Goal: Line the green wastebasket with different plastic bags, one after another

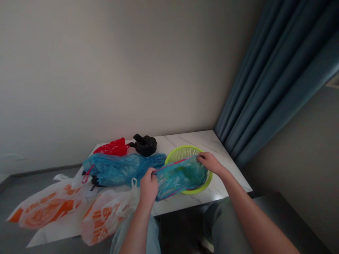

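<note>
A translucent blue plastic bag [180,176] with pinkish edges is stretched flat between my two hands, with something greenish showing in or through it. My left hand [148,185] is closed on its left end. At the upper right corner, my right hand [210,163] pinches the bag. Under and behind it stands a yellow-green plastic basket [209,181], its near left part covered by the bag. What lies inside the basket is mostly hidden.
On the marble-patterned table [225,155] lie a large blue plastic bag [119,167], a red bag [113,146] and a black bundled bag [146,145]. White bags with orange print [100,215] lie at the front left. A blue curtain [270,81] hangs at the right.
</note>
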Demonstrator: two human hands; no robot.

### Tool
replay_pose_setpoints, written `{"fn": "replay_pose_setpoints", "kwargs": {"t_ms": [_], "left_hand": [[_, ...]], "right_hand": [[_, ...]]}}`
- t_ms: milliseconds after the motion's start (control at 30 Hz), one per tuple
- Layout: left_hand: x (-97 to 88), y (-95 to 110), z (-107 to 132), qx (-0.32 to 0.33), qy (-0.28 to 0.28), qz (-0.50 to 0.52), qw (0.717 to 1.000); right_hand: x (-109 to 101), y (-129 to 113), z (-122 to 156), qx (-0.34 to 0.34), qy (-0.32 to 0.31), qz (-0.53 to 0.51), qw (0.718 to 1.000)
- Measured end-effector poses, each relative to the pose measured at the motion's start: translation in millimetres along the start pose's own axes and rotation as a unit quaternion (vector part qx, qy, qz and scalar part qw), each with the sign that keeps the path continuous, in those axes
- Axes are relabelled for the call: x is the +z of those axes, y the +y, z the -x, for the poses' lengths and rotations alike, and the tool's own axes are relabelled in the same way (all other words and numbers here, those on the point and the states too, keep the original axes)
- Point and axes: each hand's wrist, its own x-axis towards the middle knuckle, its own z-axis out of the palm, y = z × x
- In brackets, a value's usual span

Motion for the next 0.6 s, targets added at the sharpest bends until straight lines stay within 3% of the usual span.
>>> {"fn": "replay_pose_setpoints", "kwargs": {"t_ms": [67, 167, 400, 600], "left_hand": [[0.8, 6.5, -8.6, 0.006, -0.008, -0.015, 1.000], [8.3, 15.4, -28.4, 0.029, -0.038, -0.022, 0.999], [35.0, 19.3, -78.0, 0.081, -0.059, -0.032, 0.994], [47.5, 12.8, -99.7, 0.150, -0.169, 0.014, 0.974]], "right_hand": [[-9.3, 8.6, -7.0, 0.048, 0.085, -0.022, 0.995], [-14.6, 21.4, -14.1, 0.103, 0.141, -0.028, 0.984], [-12.1, 44.2, -30.2, 0.156, 0.166, 0.031, 0.973], [-12.5, 60.5, -42.6, 0.211, 0.156, 0.004, 0.965]]}}
